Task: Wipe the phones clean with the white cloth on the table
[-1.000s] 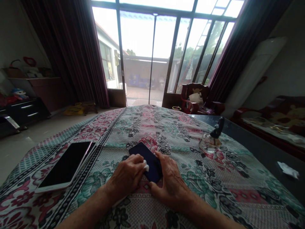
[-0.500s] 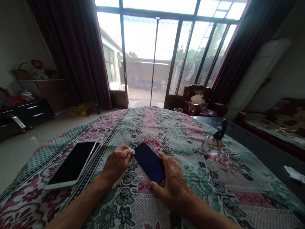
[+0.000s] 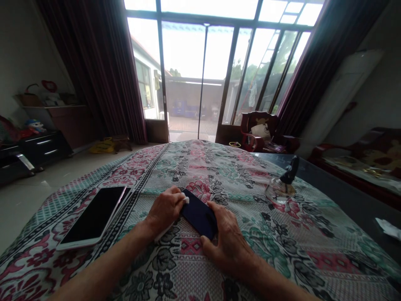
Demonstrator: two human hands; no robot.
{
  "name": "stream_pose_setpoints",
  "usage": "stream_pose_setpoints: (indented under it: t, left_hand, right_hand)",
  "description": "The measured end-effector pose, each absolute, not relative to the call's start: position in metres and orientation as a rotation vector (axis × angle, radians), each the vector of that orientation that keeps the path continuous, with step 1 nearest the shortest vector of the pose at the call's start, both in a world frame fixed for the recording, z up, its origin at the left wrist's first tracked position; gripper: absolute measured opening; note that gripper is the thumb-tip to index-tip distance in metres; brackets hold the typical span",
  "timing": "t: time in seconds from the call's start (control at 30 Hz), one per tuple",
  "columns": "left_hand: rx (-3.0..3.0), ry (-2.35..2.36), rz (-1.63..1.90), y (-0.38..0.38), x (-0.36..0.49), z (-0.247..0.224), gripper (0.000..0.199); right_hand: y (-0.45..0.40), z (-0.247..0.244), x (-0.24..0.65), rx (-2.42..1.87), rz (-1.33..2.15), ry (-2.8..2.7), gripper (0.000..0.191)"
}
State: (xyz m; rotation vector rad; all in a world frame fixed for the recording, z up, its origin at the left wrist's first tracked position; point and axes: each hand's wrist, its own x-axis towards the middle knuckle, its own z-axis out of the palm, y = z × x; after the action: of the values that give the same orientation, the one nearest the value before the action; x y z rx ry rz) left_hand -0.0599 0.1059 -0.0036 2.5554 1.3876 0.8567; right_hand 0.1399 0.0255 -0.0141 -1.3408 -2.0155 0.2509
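Observation:
A smartphone (image 3: 199, 215) with a dark blue face lies at a slant on the patterned tablecloth (image 3: 194, 163). My right hand (image 3: 227, 234) grips its right side and near corner, thumb at the near end and fingers along the far edge. In my left hand (image 3: 166, 209) a white tissue (image 3: 186, 199) is pinched; its tip sticks out past the fingers onto the phone's far left corner. More white material shows below the left palm. To the left lies a white-framed tablet (image 3: 94, 215), screen up and dark, partly over another flat thing.
A clear bottle (image 3: 280, 190) with a black spray top stands right of the phone. A crumpled white paper (image 3: 388, 228) rests on the dark tabletop (image 3: 338, 190) at right. Beyond the table are a wooden chair (image 3: 260, 129), curtains and glass doors.
My left hand has moved right and slightly up, bringing the tissue from beside the phone's far left corner onto it. The right hand and phone have shifted only slightly.

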Motion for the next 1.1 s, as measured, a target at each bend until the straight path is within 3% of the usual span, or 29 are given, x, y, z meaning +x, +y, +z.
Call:
stream_pose_setpoints:
  t: [0.27, 0.6, 0.83, 1.1]
  left_hand:
    - [2.488, 1.553, 0.94, 0.15, -0.063, 0.0, 0.024]
    - [2.585, 1.367, 0.847, 0.147, -0.052, 0.0, 0.02]
    - [2.56, 1.496, 0.899, 0.153, -0.065, 0.0, 0.023]
    - [2.705, 1.074, 0.752, 0.119, -0.034, 0.014, 0.02]
  right_hand:
    - [0.025, -0.019, 0.141, -1.346, 0.2, -2.012, 0.072]
    - [0.025, -0.02, 0.14, -1.342, 0.182, -2.037, 0.072]
    - [0.026, -0.012, 0.145, -1.396, 0.197, -2.017, 0.076]
    - [0.027, -0.016, 0.15, -1.405, 0.199, -2.031, 0.077]
